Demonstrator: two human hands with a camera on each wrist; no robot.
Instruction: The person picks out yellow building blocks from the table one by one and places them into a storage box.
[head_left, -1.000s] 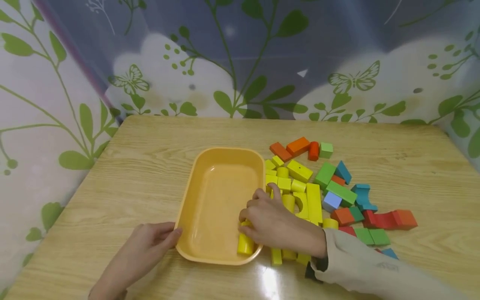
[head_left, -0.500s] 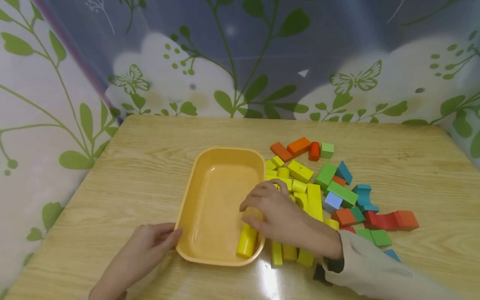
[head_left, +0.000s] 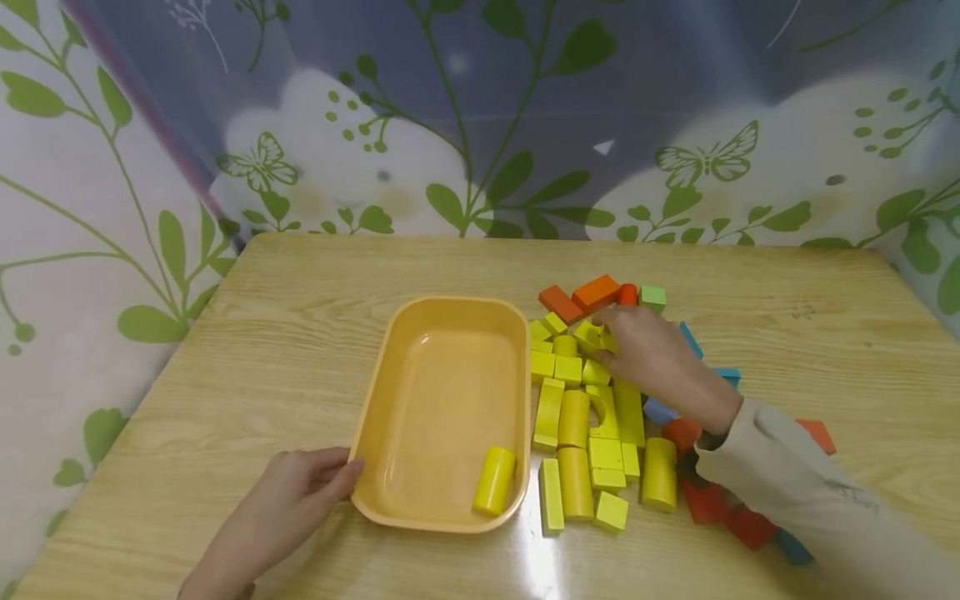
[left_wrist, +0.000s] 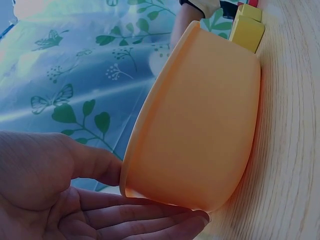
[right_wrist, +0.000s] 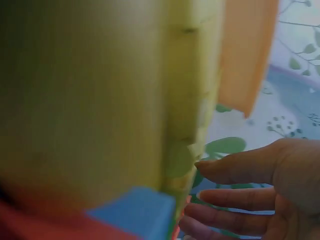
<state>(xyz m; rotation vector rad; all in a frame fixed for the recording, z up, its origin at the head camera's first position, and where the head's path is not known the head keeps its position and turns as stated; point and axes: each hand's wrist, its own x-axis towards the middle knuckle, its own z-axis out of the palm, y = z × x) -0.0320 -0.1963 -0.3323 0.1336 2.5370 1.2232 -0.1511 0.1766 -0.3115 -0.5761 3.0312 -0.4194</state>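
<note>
A yellow-orange plastic tray (head_left: 431, 392) stands on the table with one yellow cylinder block (head_left: 494, 482) lying in its near right corner. My left hand (head_left: 281, 500) pinches the tray's left rim; in the left wrist view its thumb is on the rim and the fingers lie along the outer wall. Over the far part of the yellow blocks is my right hand (head_left: 660, 354), partly covering a yellow rectangular block (head_left: 587, 335). Its fingers (right_wrist: 240, 199) are extended and apart in the right wrist view, holding nothing.
Yellow blocks (head_left: 573, 417) crowd against the tray's right side. Orange blocks (head_left: 597, 293) and a light green cube (head_left: 652, 297) lie behind them. Red blocks (head_left: 750, 527) and blue blocks (head_left: 792, 547) are partly hidden by the right sleeve (head_left: 810, 483). A patterned wall covering (head_left: 555, 125) borders the table.
My right hand has let go of the yellow cylinder in the tray and moved right and away, over the far yellow blocks. The left hand stays at the tray rim.
</note>
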